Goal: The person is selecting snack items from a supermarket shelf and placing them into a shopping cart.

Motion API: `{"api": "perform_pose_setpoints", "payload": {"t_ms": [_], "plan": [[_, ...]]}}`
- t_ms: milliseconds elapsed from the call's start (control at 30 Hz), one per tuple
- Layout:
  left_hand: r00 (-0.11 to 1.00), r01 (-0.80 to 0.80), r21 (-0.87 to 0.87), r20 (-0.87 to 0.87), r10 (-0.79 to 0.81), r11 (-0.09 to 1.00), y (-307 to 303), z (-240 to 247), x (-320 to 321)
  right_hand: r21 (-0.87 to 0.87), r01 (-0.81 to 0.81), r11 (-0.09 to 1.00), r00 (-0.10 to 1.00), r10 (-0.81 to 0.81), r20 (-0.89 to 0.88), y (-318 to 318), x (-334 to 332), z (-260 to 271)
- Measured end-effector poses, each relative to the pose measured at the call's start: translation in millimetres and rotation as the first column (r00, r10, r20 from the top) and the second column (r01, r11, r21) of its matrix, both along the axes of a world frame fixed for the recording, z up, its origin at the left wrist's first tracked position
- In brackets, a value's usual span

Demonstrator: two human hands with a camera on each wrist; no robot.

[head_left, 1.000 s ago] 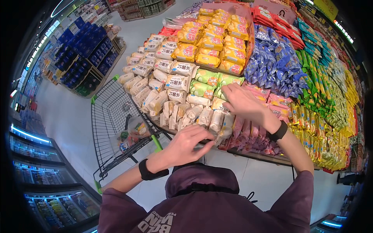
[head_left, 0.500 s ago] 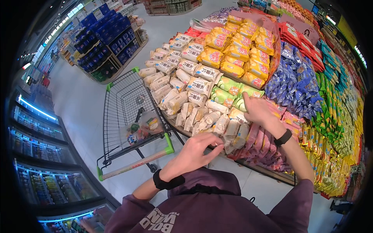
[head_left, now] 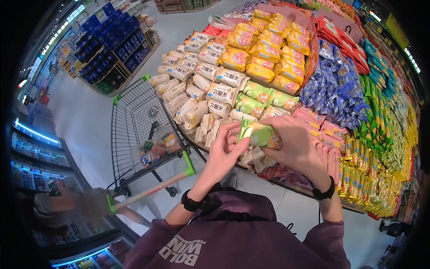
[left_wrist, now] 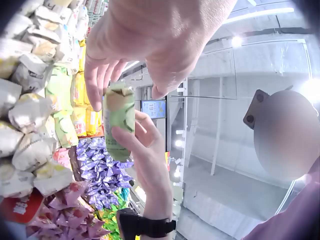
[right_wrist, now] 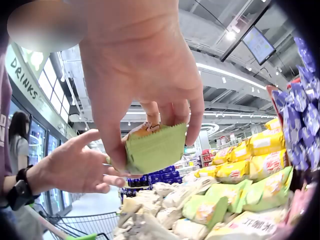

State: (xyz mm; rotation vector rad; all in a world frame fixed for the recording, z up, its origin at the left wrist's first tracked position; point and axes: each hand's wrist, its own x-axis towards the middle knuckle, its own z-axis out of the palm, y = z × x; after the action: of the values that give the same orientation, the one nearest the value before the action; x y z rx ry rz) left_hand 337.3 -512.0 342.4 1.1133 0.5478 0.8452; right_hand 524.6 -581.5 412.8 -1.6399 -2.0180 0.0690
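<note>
A green snack packet is held above the display's front edge in my right hand, whose thumb and fingers grip it. My left hand is at the packet's left end, its fingers loosely bent. In the left wrist view the packet stands between the left fingers and thumb, with the thumb apart from it. The right wrist view shows the crimped end of the packet and the left hand with relaxed fingers. Similar green packets lie among white ones.
A shopping cart with a bagged load stands to the left. Yellow packets, blue packets and pink packets fill the display. A person is at the lower left, beside the glass-fronted coolers.
My right hand has taken a green packet off the display and brought it back towards my left hand. The left hand has risen to meet it. A person has come into view at the left.
</note>
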Motion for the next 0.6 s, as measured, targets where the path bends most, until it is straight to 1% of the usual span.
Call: {"api": "perform_pose_setpoints", "payload": {"t_ms": [33,67,100,133,167,233,267,300,333,367,433,467,533,567,600], "plan": [[0.998,-0.006,0.061,-0.061,0.010,0.998,-1,-1,0,0.016,-0.032,0.999,0.999,0.032,-0.033,-2,-6,-9],[0.991,-0.009,0.116,-0.131,0.025,0.993,-3,2,0,-0.006,-0.035,0.999,0.999,0.035,-0.031,-4,-12,-13],[0.979,-0.009,0.174,-0.197,0.043,0.985,-3,4,0,0.043,-0.035,0.998,0.999,0.036,-0.028,-4,-16,-15],[0.984,-0.008,0.082,-0.176,0.023,0.997,-2,5,0,0.089,-0.033,0.995,0.999,0.035,-0.027,-4,-20,-17],[0.991,-0.007,0.040,-0.134,0.012,0.999,-1,6,-2,0.137,-0.029,0.990,0.999,0.032,-0.023,-5,-23,-18],[0.999,0.005,-0.044,-0.043,-0.007,0.999,3,7,-5,0.198,0.116,0.973,0.985,-0.088,-0.148,-9,-31,-14],[1.000,0.001,-0.032,-0.030,-0.002,0.999,3,6,-6,0.226,0.188,0.956,0.968,-0.142,-0.207,-12,-33,-15],[1.000,-0.004,-0.026,-0.024,0.003,1.000,4,9,-9,0.155,0.223,0.962,0.913,-0.151,-0.378,-12,-33,-18],[1.000,-0.008,-0.021,-0.019,0.007,1.000,5,10,-11,0.078,0.246,0.966,0.828,-0.167,-0.536,-13,-33,-24],[1.000,-0.004,0.023,-0.010,0.004,1.000,6,12,-12,-0.006,0.255,0.967,0.712,-0.191,-0.676,-15,-33,-28],[1.000,0.007,0.115,0.017,-0.009,0.993,8,15,-12,-0.153,0.114,0.982,0.551,-0.190,-0.813,-19,-32,-30],[0.999,0.034,0.134,0.032,-0.039,0.990,10,17,-13,-0.213,0.034,0.976,0.460,-0.204,-0.864,-21,-31,-31],[0.993,0.087,0.176,0.066,-0.100,0.981,13,18,-15,-0.154,0.040,0.987,0.532,-0.151,-0.833,-22,-30,-39],[0.993,0.100,0.216,0.046,-0.113,0.971,15,17,-16,-0.127,0.039,0.991,0.564,-0.126,-0.816,-22,-31,-41],[0.992,0.112,0.254,0.023,-0.122,0.961,17,18,-17,-0.142,0.053,0.988,0.586,-0.146,-0.797,-23,-31,-36]]}}
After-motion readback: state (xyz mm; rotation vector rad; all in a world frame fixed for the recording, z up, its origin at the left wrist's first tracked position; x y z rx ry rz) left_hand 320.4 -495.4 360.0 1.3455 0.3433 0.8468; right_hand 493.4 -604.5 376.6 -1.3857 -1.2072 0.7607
